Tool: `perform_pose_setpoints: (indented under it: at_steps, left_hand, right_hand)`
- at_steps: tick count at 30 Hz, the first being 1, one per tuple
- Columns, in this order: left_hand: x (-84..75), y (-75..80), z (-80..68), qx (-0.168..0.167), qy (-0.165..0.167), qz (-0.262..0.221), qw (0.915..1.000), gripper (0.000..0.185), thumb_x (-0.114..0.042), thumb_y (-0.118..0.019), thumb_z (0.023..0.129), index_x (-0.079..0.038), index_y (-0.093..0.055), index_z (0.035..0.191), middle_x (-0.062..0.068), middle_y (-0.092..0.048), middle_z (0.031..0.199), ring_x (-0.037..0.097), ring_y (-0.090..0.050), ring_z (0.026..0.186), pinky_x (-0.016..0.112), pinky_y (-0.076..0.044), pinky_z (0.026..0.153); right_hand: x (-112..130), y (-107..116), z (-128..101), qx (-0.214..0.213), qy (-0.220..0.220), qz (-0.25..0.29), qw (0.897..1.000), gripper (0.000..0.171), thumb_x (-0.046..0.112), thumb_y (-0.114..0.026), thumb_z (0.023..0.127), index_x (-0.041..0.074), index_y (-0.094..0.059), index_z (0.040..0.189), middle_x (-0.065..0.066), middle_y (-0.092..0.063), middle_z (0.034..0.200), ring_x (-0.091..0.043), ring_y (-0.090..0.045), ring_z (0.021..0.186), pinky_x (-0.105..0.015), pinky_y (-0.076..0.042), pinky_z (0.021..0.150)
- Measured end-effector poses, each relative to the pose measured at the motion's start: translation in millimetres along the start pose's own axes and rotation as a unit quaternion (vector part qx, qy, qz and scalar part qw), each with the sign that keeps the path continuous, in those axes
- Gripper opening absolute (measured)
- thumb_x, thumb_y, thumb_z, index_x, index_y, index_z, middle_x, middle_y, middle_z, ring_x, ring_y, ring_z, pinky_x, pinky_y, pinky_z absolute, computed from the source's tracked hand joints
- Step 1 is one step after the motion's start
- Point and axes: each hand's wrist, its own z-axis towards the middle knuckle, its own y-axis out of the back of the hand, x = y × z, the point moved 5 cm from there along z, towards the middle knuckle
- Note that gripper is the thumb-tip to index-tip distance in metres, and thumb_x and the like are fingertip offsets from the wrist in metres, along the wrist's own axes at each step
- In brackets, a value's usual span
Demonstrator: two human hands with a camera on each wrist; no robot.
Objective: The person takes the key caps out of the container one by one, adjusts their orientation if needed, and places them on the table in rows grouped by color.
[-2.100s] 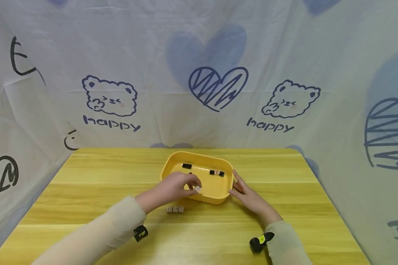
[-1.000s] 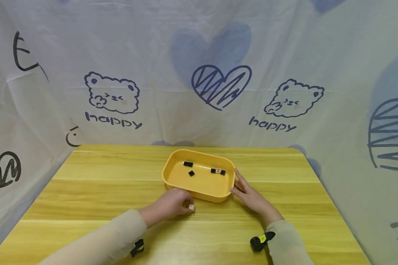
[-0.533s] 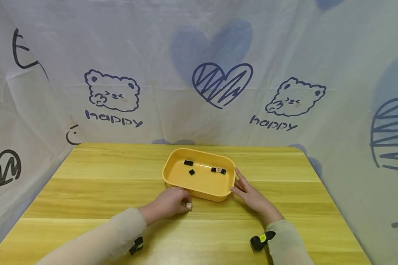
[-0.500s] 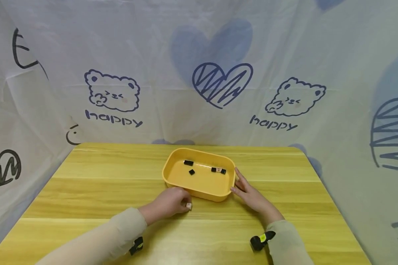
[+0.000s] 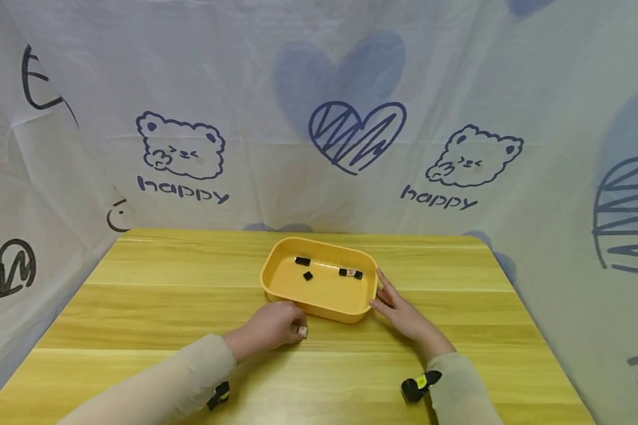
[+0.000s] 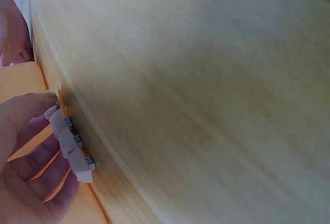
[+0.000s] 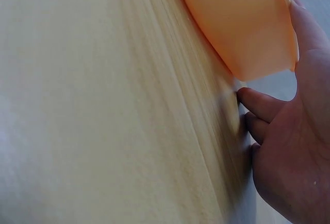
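Observation:
My left hand (image 5: 272, 321) pinches a small white keycap (image 5: 302, 332) on the table, just in front of the yellow tray (image 5: 326, 308). In the left wrist view, the thumb and finger hold the end of a row of several white keycaps (image 6: 67, 141) set side by side; from the head, this hand hides most of the row. At the tray's right end, my right hand (image 5: 401, 313) grips the side, its thumb at the rim. The right wrist view has the thumb along the rim and other fingers (image 7: 260, 104) low beside the wall.
Inside the tray lie black keycaps (image 5: 302, 261), a single black one (image 5: 308, 275), and a short line of black pieces with a pale printed keycap (image 5: 350, 273) between them. A printed cloth (image 5: 255, 183) hangs behind the wooden table (image 5: 165, 295).
My left hand has come from over the tray to the table in front of it, carrying a white keycap to the row there. In the last second it barely moves. My right hand stays at the tray.

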Motion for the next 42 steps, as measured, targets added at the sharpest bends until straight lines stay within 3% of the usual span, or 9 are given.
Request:
perform_pose_setpoints:
  at_steps: [9,18,25,30,34,42]
  left_hand:
    - [-0.3,-0.4,-0.2,-0.005,0.002,0.002,1.0,0.007,-0.016,-0.077,0.082,-0.019,-0.072,0.079,-0.011,-0.062,0.074,0.005,-0.051,0.066,0.028,-0.047,0.064]
    - [2.0,4.1,-6.8,-0.007,0.015,0.005,0.9998,0.011,-0.025,-0.079,0.082,-0.017,-0.072,0.086,-0.008,-0.058,0.075,0.007,-0.047,0.066,0.026,-0.042,0.06]
    - [-9.3,24.0,-8.6,-0.019,0.01,-0.01,0.9997,0.023,-0.023,-0.08,0.08,-0.01,-0.074,0.099,-0.001,-0.07,0.093,0.014,-0.063,0.082,0.032,-0.053,0.074]
    - [-17.5,43.9,-0.5,-0.018,0.008,-0.021,0.9996,0.028,-0.022,-0.082,0.08,-0.007,-0.073,0.103,0.003,-0.07,0.097,0.019,-0.065,0.089,0.036,-0.053,0.078]
    - [-21.9,55.6,10.0,-0.011,-0.006,0.002,0.9999,0.025,-0.019,-0.08,0.082,-0.009,-0.073,0.103,0.002,-0.07,0.096,0.018,-0.065,0.088,0.034,-0.053,0.077]
    - [-18.9,66.7,35.9,0.007,-0.016,-0.006,0.9998,0.026,-0.019,-0.076,0.085,-0.007,-0.072,0.108,0.005,-0.071,0.101,0.02,-0.066,0.09,0.034,-0.053,0.076]
  right_hand:
    - [-2.7,-0.2,1.7,-0.001,0.003,0.006,1.0,0.076,0.025,-0.052,0.102,0.02,0.0,0.158,-0.026,-0.022,0.154,-0.038,-0.024,0.141,-0.057,-0.024,0.11]
    - [-7.3,-1.3,3.9,-0.005,0.001,0.003,1.0,0.076,0.026,-0.052,0.102,0.022,-0.001,0.158,-0.026,-0.024,0.153,-0.039,-0.025,0.141,-0.057,-0.027,0.109]
    - [-2.2,0.0,1.5,-0.003,0.001,-0.001,1.0,0.076,0.024,-0.052,0.102,0.02,0.0,0.158,-0.026,-0.023,0.154,-0.038,-0.025,0.141,-0.056,-0.024,0.11]
    - [-0.3,0.9,0.5,0.001,0.003,0.002,1.0,0.076,0.024,-0.052,0.103,0.019,0.0,0.158,-0.027,-0.023,0.154,-0.039,-0.024,0.141,-0.056,-0.023,0.11]
    - [-6.5,1.9,3.6,-0.001,0.002,0.007,1.0,0.076,0.023,-0.052,0.103,0.019,0.0,0.158,-0.027,-0.022,0.154,-0.039,-0.023,0.141,-0.057,-0.023,0.11]
    - [-33.0,0.1,15.7,-0.032,0.009,-0.005,0.999,0.076,0.032,-0.054,0.101,0.029,-0.003,0.158,-0.022,-0.026,0.155,-0.036,-0.026,0.142,-0.058,-0.016,0.112]
